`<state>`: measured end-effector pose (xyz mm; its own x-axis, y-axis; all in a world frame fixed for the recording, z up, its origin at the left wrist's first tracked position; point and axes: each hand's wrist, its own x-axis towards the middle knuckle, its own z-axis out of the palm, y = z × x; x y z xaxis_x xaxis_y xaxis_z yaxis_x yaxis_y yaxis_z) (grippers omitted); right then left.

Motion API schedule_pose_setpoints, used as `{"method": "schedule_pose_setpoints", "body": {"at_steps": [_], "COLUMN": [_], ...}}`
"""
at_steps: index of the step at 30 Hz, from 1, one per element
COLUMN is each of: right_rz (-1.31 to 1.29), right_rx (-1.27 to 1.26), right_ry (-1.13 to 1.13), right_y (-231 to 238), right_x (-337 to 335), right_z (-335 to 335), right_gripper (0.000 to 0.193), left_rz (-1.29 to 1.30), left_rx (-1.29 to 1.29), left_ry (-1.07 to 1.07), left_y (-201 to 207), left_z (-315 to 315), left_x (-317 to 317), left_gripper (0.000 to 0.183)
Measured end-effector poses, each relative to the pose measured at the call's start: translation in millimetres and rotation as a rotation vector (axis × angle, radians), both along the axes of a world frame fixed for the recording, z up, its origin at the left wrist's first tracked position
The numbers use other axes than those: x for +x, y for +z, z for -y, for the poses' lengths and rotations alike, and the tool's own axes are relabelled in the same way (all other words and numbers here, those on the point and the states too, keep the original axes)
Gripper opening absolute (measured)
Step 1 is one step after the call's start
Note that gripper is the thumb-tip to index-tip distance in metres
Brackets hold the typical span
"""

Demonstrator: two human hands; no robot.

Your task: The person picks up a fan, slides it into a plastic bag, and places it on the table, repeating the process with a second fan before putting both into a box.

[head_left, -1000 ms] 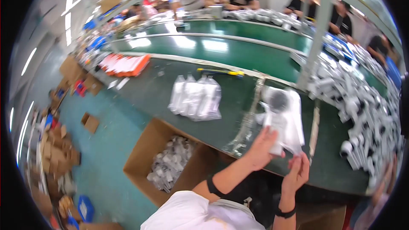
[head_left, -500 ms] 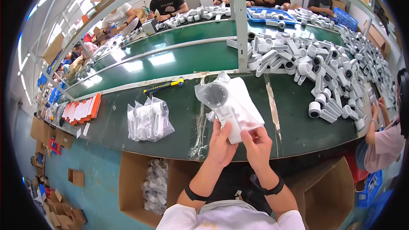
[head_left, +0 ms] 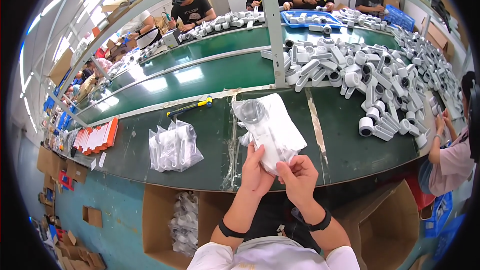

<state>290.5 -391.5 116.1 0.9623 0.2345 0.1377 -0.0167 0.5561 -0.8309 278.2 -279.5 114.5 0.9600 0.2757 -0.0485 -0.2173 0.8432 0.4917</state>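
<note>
A white device with a round head and straight handle, inside a clear plastic bag [head_left: 265, 142], is held low over the near bench edge. My left hand [head_left: 256, 174] is closed round its lower left side, thumb on top. At the lower right corner my right hand [head_left: 300, 177] pinches the bag's edge between thumb and fingers. A stack of white plastic bags [head_left: 285, 120] lies beneath and to the right of the device. Left of my hands, several bagged white devices [head_left: 172, 147] lie side by side on the dark green bench [head_left: 220, 170].
Loose white devices [head_left: 350, 65] are heaped at the right. A yellow-and-black hammer [head_left: 190, 106] and orange-and-white cards [head_left: 97, 136] lie left. Below the bench stand cardboard boxes [head_left: 387, 215], one holding bagged pieces [head_left: 184, 225]. A co-worker's hands [head_left: 442, 122] are at the right edge.
My right hand has moved slightly down, and its fingers now pinch the bag's corner. The device has tilted a little, and my view has shifted slightly.
</note>
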Motion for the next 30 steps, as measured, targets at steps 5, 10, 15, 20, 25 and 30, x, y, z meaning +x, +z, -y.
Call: {"method": "schedule_pose_setpoints", "body": {"at_steps": [5,10,15,20,25,30], "right_rz": [-0.067,-0.071,0.028,0.051,0.188,0.183], "right_rx": [-0.054,-0.141,-0.314,-0.541,-0.716,-0.740], "right_ry": [0.029,0.071,0.082,0.092,0.052,0.024], "right_y": [-1,-8,-43,-93,-112,-109], "right_x": [1,-7,5,20,23,23], "right_z": [6,9,29,37,40,38], "right_gripper": [0.017,0.016,0.010,0.011,0.013,0.013], "left_rz": [-0.071,-0.155,-0.319,-0.434,-0.803,-1.258], "left_rx": [0.095,0.178,0.377,0.527,1.057,1.476], "left_ry": [0.097,0.252,0.414,0.781,1.363,1.345], "left_y": [0,4,-25,-26,-20,-47], "left_z": [0,-8,-63,-140,-245,-343], "left_x": [5,3,-17,-69,-148,-189], "left_gripper": [0.041,0.035,0.031,0.028,0.031,0.036]}}
